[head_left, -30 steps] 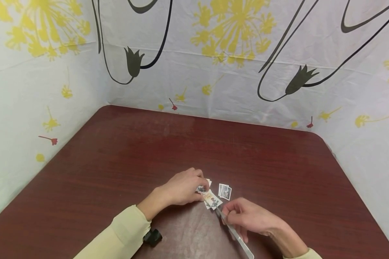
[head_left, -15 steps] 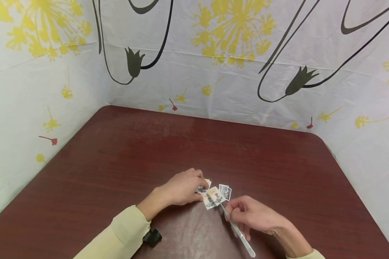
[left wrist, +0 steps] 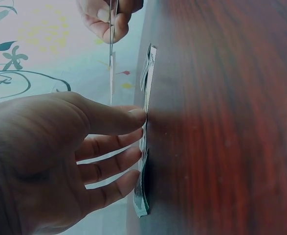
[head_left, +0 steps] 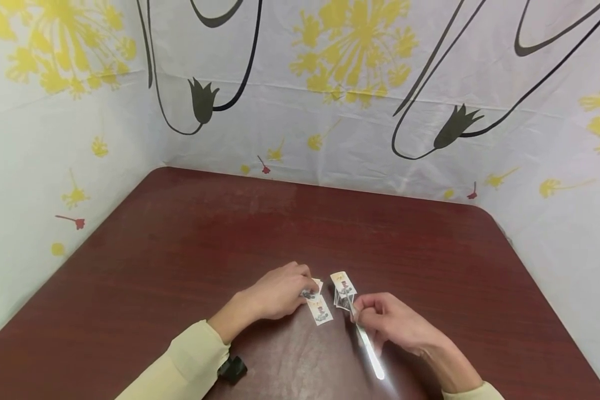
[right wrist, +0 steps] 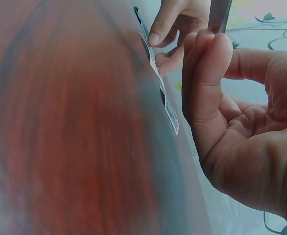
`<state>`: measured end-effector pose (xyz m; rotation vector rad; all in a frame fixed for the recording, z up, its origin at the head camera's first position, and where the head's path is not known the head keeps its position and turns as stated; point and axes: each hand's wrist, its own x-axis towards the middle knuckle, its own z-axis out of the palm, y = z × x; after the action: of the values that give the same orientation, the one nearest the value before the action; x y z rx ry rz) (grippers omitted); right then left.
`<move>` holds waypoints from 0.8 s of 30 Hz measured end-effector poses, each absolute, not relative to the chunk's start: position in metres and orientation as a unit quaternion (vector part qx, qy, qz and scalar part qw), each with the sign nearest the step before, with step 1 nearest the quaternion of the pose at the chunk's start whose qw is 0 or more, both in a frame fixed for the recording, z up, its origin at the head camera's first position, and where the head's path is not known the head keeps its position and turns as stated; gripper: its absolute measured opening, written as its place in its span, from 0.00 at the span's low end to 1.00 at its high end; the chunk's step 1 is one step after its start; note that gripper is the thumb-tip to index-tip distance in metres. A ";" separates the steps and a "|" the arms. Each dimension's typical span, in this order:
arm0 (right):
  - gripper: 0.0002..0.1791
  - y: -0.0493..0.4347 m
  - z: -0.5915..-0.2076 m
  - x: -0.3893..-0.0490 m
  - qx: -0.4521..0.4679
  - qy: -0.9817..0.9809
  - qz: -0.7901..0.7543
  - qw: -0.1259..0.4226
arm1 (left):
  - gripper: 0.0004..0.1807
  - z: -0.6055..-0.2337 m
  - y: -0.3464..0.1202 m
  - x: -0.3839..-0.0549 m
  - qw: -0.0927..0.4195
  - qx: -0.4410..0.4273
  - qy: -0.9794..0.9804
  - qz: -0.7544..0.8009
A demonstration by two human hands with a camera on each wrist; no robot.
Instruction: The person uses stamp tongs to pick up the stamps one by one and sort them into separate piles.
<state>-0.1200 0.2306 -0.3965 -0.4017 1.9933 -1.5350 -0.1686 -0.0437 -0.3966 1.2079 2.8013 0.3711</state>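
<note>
My right hand [head_left: 402, 328] pinches silver tweezers [head_left: 369, 350] between thumb and fingers. At the tweezers' tip is a small white-edged stamp-like paper [head_left: 342, 281] with an orange and grey print. That paper lies over several grey-printed papers [head_left: 339, 303], partly covering them. To the left, my left hand [head_left: 275, 293] rests its fingertips on another group of small papers [head_left: 320, 312], which it partly hides. In the left wrist view the fingers [left wrist: 116, 159] are extended, touching the papers' edges on the table. The right wrist view shows the right fingers [right wrist: 209, 83] curled toward the thumb.
The dark red wooden table [head_left: 220, 222] runs back to a white cloth wall [head_left: 290, 128] printed with flowers. A small black object [head_left: 233, 369] sits by the left sleeve [head_left: 192, 350].
The tweezers have carried one paper from the left group rightward and away from me, onto the grey-printed papers. The left hand has stayed on its papers.
</note>
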 end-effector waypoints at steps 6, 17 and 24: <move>0.11 0.235 -0.395 -0.124 -0.135 0.757 -0.576 0.279 | 0.12 -0.396 -0.044 -0.168 0.028 0.389 0.913 0.122; 0.11 0.245 -0.396 -0.126 -0.114 0.761 -0.588 0.251 | 0.18 -0.398 -0.044 -0.168 0.021 0.367 0.918 0.147; 0.13 0.250 -0.395 -0.129 -0.086 0.773 -0.584 0.230 | 0.18 -0.398 -0.043 -0.169 0.019 0.366 0.923 0.113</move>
<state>-0.1288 0.2498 -0.3949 -0.2356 2.1274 -1.6073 -0.1685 -0.0433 -0.3984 1.1375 2.8663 0.3517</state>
